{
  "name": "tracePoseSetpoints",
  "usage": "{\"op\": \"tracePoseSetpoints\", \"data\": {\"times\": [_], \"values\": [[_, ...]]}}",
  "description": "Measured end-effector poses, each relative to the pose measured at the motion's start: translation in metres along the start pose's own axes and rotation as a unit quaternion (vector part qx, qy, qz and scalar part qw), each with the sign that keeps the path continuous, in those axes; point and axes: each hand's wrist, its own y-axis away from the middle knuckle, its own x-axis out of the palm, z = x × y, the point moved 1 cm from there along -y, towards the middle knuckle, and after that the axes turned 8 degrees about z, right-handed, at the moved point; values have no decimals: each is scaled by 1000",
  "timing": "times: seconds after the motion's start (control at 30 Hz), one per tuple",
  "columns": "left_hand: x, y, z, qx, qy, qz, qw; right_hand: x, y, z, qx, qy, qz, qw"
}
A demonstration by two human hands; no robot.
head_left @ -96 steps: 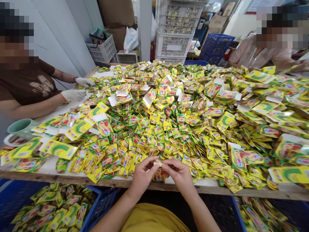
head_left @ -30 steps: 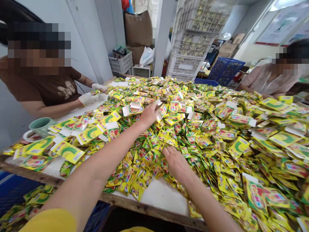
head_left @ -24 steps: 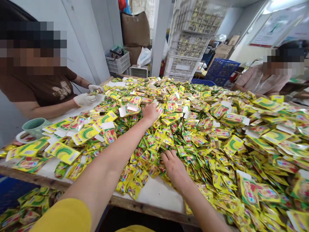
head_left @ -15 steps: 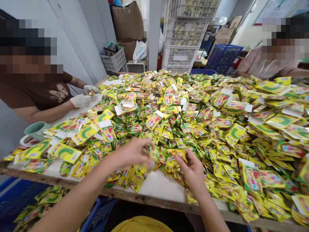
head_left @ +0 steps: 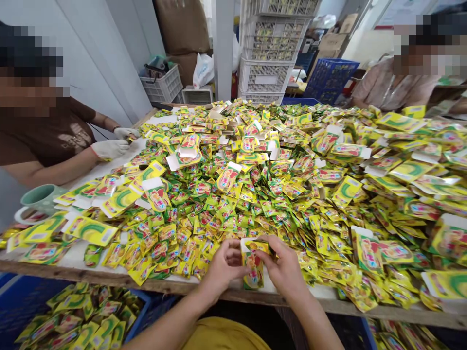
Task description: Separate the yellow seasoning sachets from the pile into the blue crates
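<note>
A heap of yellow-green foil sachets [head_left: 292, 194], some on white card strips, covers most of the white table top. Near the table's wooden front edge [head_left: 109, 281], my left hand [head_left: 226, 265] and my right hand [head_left: 282, 262] both pinch one yellow sachet strip [head_left: 253, 265] with a white card top. The strip hangs between them, just above the table, and its lower end almost reaches the edge. My fingers hide part of it.
A gloved co-worker's hands [head_left: 111, 148] work at the left of the table, beside a green mug [head_left: 41, 199]. Another person [head_left: 386, 87] sits at the far right. Blue crates of sachets [head_left: 136, 316] stand below the front edge. White stacked crates [head_left: 264, 53] stand behind.
My hands have come back from the heap toward the front edge and closed together on one sachet strip. Earlier they reached into the heap, apart from each other.
</note>
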Motion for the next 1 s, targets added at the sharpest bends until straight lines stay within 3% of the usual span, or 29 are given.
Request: {"op": "tracePoseSetpoints", "data": {"times": [0.1, 0.2, 0.37, 0.5, 0.6, 0.7, 0.8, 0.93, 1.0], "values": [[11, 0, 9, 6, 15, -6, 1000, -16, -1, 2, 4, 27, 6, 1000], [10, -2, 4, 27, -30, 1, 999, -20, -2, 7, 4, 54, 27, 998], [5, 5, -4, 27, -76, -9, 997, -19, -3, 21, 31, 122, 102, 987], [10, 10, -4, 52, -106, -1, 993, -22, -5, 38, 30, 200, 187, 961], [12, 9, -3, 64, -136, 22, 988, -27, -9, 42, -2, 157, 230, 960], [8, 8, -2, 60, -105, 32, 992, -27, -12, 38, -17, 81, 196, 977], [4, 9, -3, 57, -104, 27, 993, -18, -14, 34, -58, 86, 142, 984], [2, 12, -7, 53, -133, 13, 990, -5, -8, 30, -83, 77, 194, 974], [1, 15, -9, 56, -139, 24, 988, -3, -1, 26, -74, 23, 185, 980]]}}
